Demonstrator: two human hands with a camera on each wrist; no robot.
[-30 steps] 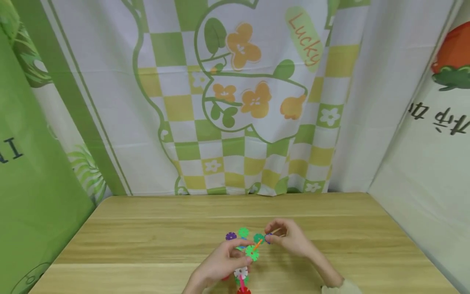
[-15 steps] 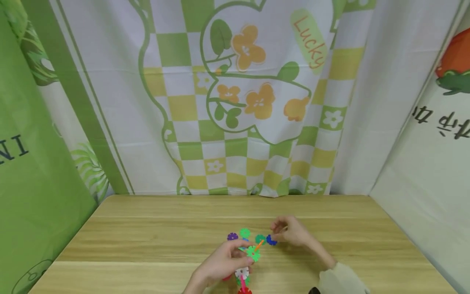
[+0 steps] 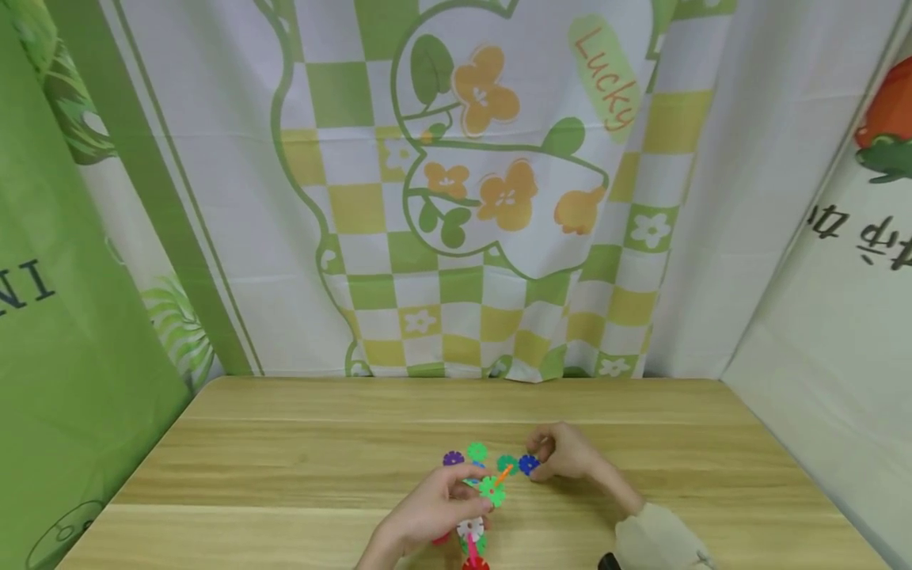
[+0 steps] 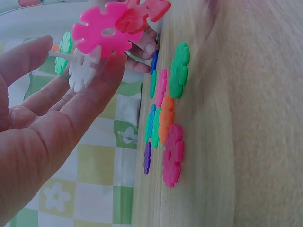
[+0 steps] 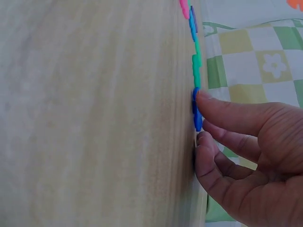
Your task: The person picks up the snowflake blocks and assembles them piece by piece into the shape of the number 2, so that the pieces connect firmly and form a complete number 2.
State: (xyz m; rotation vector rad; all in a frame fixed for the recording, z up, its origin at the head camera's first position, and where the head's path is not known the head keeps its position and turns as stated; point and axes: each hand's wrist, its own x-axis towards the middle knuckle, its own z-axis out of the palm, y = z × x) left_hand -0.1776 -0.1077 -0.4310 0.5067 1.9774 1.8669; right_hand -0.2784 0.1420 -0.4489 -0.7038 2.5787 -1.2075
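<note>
My left hand (image 3: 435,507) pinches a cluster of interlocked snowflake discs above the table. A bright green disc (image 3: 492,492) is joined to an orange disc (image 3: 503,475) seen edge-on. Lower in the cluster are a white disc (image 4: 81,73), a pink disc (image 4: 92,28) and a red disc (image 4: 156,9). My right hand (image 3: 566,451) is down at the tabletop on a dark blue disc (image 3: 529,465), thumb on one edge and curled fingers at the opposite edge. This blue disc lies flat beside a teal disc (image 3: 507,464).
Several loose discs lie under and beyond my left hand, among them a purple disc (image 3: 453,459), a green disc (image 4: 179,71), an orange disc (image 4: 166,118) and a deep pink disc (image 4: 173,156). A patterned curtain (image 3: 470,301) hangs behind the wooden table (image 3: 299,459).
My right hand has drawn slightly right from where it covered the blue disc, uncovering it, then its thumb has come to the disc's near edge. My left hand keeps its hold on the cluster.
</note>
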